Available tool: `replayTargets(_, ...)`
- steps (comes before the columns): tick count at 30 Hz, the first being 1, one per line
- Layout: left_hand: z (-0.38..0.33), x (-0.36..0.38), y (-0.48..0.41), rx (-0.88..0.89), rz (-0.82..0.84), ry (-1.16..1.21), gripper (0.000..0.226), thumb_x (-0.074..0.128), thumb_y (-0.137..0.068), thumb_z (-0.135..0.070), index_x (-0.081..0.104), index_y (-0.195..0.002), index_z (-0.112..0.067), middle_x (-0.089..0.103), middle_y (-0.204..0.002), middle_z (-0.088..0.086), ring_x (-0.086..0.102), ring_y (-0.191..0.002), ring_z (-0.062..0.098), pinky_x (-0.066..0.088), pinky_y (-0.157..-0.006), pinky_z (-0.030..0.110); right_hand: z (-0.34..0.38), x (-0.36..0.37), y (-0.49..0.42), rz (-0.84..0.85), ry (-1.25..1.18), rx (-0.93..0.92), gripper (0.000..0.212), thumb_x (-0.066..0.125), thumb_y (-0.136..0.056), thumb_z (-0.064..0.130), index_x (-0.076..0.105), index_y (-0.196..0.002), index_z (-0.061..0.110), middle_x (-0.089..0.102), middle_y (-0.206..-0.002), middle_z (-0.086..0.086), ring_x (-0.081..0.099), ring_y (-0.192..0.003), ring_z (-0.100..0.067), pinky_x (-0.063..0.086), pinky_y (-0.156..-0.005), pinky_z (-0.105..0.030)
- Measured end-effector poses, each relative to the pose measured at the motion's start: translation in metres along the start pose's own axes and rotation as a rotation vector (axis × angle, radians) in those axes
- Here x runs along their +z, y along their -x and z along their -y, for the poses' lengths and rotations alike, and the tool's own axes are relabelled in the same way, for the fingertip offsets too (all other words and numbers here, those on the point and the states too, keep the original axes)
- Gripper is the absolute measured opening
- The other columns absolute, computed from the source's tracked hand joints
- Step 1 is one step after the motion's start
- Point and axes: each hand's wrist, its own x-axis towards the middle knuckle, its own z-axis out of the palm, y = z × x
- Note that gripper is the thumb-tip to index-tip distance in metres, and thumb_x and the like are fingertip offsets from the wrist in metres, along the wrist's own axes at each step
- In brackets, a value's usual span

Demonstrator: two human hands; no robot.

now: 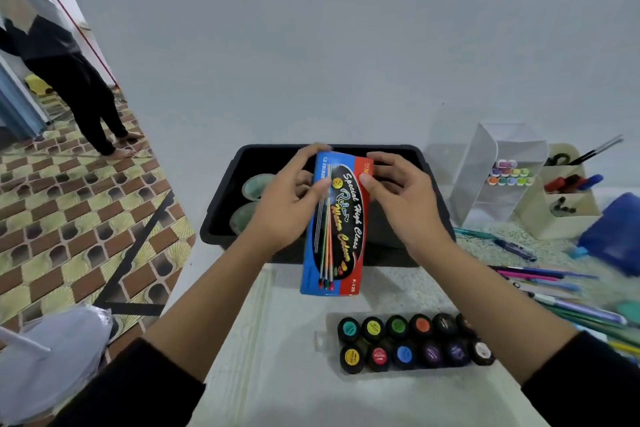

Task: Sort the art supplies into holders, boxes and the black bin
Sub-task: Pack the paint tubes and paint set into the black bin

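A blue and red water colour box [337,229] is held upright over the front edge of the black bin [221,218]. My left hand [287,204] grips its left side near the top. My right hand [401,198] pinches its right top corner with thumb and fingers. Two rolls of tape [251,199] lie inside the bin at the left. A tray of several paint pots [408,343] with coloured lids sits on the white table in front of me.
A clear marker organiser [498,177] and a cream holder [568,194] with brushes and markers stand at the right. Loose pens and pencils [561,291] and a blue object [616,236] lie there too. A person stands on the patterned floor at the far left.
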Motion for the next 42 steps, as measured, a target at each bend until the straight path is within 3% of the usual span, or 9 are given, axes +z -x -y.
replayTargets(4,-0.002,0.046,-0.05,-0.102,-0.037,0.14,0.032,0.058,-0.102,-0.02,0.051,-0.132,-0.028,0.073,-0.101,0.009,0.075,-0.09,0.017,0.063,-0.077,0.033,-0.008,-0.044,-0.012,0.044,0.056,0.041,0.045,0.072,-0.092,0.018,0.056,-0.132,0.032,0.067,-0.116,0.007,0.07,-0.092,-0.004,0.055,-0.072,-0.017)
replayTargets(13,0.046,0.134,-0.147,-0.465,-0.017,0.064,0.022,0.047,-0.107,-0.022,0.047,-0.129,-0.02,0.07,-0.112,0.013,0.071,-0.099,0.023,0.059,-0.087,0.041,-0.051,-0.153,-0.035,0.102,0.666,-0.095,0.009,0.066,-0.094,0.016,0.072,-0.099,0.021,0.07,-0.098,0.008,0.062,-0.093,-0.002,0.041,-0.076,-0.013)
replayTargets(21,0.099,0.162,-0.171,-0.609,0.054,-0.256,0.036,0.055,-0.102,-0.014,0.044,-0.136,-0.012,0.066,-0.108,0.013,0.067,-0.093,0.025,0.056,-0.073,0.034,-0.085,-0.178,-0.036,0.352,0.731,-0.127,0.029,0.062,-0.098,0.022,0.067,-0.127,0.018,0.064,-0.12,0.005,0.056,-0.108,-0.007,0.044,-0.093,-0.021)
replayTargets(23,0.111,0.162,-0.168,-0.621,0.08,-0.323,0.053,0.067,-0.096,-0.017,0.044,-0.143,-0.01,0.065,-0.12,0.015,0.066,-0.104,0.028,0.057,-0.087,0.04,-0.088,-0.177,-0.032,0.353,0.678,-0.098,0.036,0.06,-0.099,0.021,0.062,-0.134,0.017,0.063,-0.123,0.003,0.057,-0.112,-0.01,0.05,-0.098,-0.031)
replayTargets(25,0.119,0.156,-0.171,-0.584,0.122,-0.561,0.067,0.076,-0.089,-0.033,0.048,-0.146,-0.011,0.061,-0.133,0.014,0.062,-0.117,0.03,0.051,-0.101,0.044,-0.089,-0.174,-0.03,0.344,0.666,-0.092,0.039,0.06,-0.098,0.017,0.061,-0.137,0.015,0.062,-0.123,0.003,0.057,-0.112,-0.011,0.051,-0.1,-0.035)
replayTargets(28,0.116,0.158,-0.17,-0.495,0.167,-0.958,0.055,0.075,-0.085,-0.049,0.063,-0.125,-0.014,0.06,-0.127,0.014,0.06,-0.113,0.029,0.053,-0.093,0.041,-0.089,-0.17,-0.029,0.328,0.647,-0.068,0.04,0.06,-0.096,0.011,0.061,-0.136,0.011,0.059,-0.118,0.003,0.057,-0.108,-0.012,0.051,-0.099,-0.035)
replayTargets(32,0.096,0.164,-0.159,-0.437,0.235,-0.957,0.029,0.074,-0.089,-0.039,0.063,-0.085,-0.013,0.067,-0.096,0.007,0.058,-0.072,0.011,0.043,-0.058,0.024,-0.088,-0.167,-0.021,0.318,0.662,-0.03,0.046,0.06,-0.096,0.014,0.056,-0.142,0.014,0.06,-0.117,0.001,0.058,-0.106,-0.014,0.049,-0.099,-0.035)
replayTargets(38,0.053,0.134,-0.1,-0.259,0.306,-0.69,0.039,0.065,-0.097,-0.037,0.066,-0.13,-0.016,0.069,-0.122,0.003,0.065,-0.105,0.013,0.053,-0.095,0.033,-0.077,-0.164,-0.002,0.295,0.52,0.064,0.044,0.061,-0.099,0.018,0.054,-0.142,0.026,0.059,-0.106,0.019,0.06,-0.098,-0.005,0.048,-0.081,-0.018)
replayTargets(42,0.012,0.103,-0.023,-0.03,0.243,-0.388,0.021,0.065,-0.097,-0.024,0.07,-0.116,-0.03,0.07,-0.098,-0.009,0.069,-0.088,0.01,0.058,-0.083,0.028,-0.077,-0.16,0.022,0.114,0.437,0.075,0.021,0.064,-0.096,0.015,0.066,-0.113,0.027,0.065,-0.095,0.008,0.06,-0.084,0.001,0.044,-0.069,-0.012)
